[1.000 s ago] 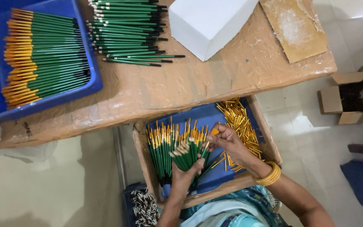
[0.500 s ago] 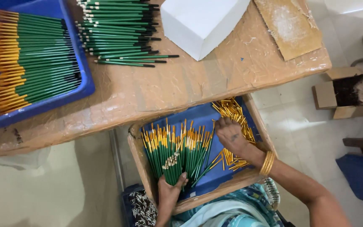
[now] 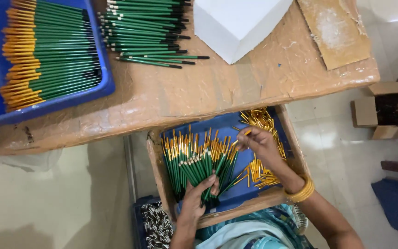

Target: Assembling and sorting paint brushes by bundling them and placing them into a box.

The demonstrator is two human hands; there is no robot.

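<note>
A wooden tray with a blue lining (image 3: 259,198) rests on my lap. In it a fan of green pencils with gold ends (image 3: 194,161) spreads upward. My left hand (image 3: 199,193) grips the bottom of this fan. My right hand (image 3: 256,143), with a gold bangle on the wrist, pinches a small gold ferrule at the pencil tips on the fan's right side. Loose gold ferrules (image 3: 261,122) lie in heaps in the tray's right part.
A taped brown table (image 3: 208,92) stands ahead, carrying a blue tray of green pencils (image 3: 47,50), a loose pile of green pencils (image 3: 143,32), a white box (image 3: 236,23) and a cardboard sheet (image 3: 335,30). A small open cardboard box (image 3: 383,110) sits on the floor at right.
My right hand has moved from the ferrules in the tray's right part up to the pencil tips. My left hand has kept its hold on the fan of pencils.
</note>
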